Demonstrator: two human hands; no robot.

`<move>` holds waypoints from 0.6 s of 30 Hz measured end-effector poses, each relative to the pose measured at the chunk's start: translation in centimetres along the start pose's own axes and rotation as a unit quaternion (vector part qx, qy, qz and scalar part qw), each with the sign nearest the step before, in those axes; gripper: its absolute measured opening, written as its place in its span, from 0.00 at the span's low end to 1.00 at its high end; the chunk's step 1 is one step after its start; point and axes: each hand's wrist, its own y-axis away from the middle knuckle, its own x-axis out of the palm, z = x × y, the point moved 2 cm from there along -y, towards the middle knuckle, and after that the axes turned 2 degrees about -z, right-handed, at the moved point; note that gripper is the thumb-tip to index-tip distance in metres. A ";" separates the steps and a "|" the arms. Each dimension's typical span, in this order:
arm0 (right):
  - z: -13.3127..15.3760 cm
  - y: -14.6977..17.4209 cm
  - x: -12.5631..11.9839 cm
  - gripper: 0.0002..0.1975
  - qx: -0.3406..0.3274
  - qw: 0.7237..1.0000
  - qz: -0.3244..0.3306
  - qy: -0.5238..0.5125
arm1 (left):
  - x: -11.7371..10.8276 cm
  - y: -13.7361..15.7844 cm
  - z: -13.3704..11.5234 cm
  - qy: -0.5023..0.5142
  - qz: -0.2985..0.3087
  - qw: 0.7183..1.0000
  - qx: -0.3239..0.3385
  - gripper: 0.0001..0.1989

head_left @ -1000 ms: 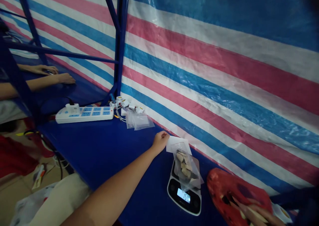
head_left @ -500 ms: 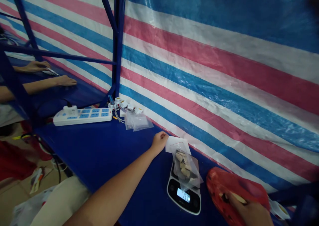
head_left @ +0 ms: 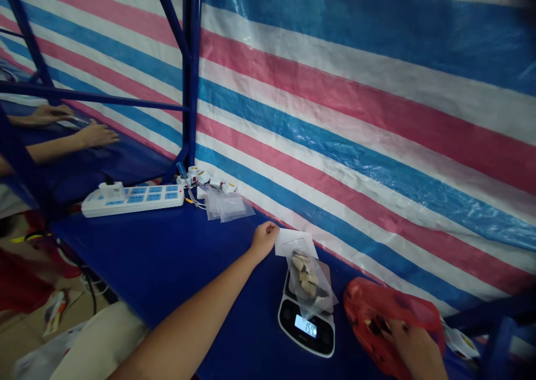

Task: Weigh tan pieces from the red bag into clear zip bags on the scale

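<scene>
My left hand (head_left: 264, 239) is closed, with its fingertips at the corner of a white sheet of paper (head_left: 293, 239). Beside it, a clear plastic bag (head_left: 309, 290) of pale, dark-edged dried slices lies on a digital kitchen scale (head_left: 307, 330). The scale's lit display looks like 154, perhaps with a decimal point I cannot make out. My right hand (head_left: 414, 344) reaches into the mouth of a red plastic bag (head_left: 393, 302), where dark and pale pieces show. Its fingers are bent together, and their tips are partly hidden among the contents.
A white power strip (head_left: 134, 200) with a plugged-in adapter lies at the left. Flat clear bags (head_left: 229, 206), white rolls and a blue-handled tool (head_left: 182, 171) sit by the frame post (head_left: 190, 78). Striped sheeting (head_left: 335, 118) backs the table. Another person's hands (head_left: 94, 134) work beyond the bars.
My right hand has shifted inside the red bag, and the pale piece seen by its fingers no longer shows. My left hand stays by the paper. The view has shifted slightly.
</scene>
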 end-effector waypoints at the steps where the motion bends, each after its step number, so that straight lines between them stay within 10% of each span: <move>1: -0.2 0.0 0.2 0.20 -0.018 1.000 0.002 0.008 | 0.0 0.0 0.0 -0.001 0.001 1.000 0.001 0.08; 18: 2.2 -0.3 -2.1 0.26 0.030 0.995 -0.063 -0.076 | 0.0 0.2 -0.2 -0.013 0.005 1.000 0.006 0.08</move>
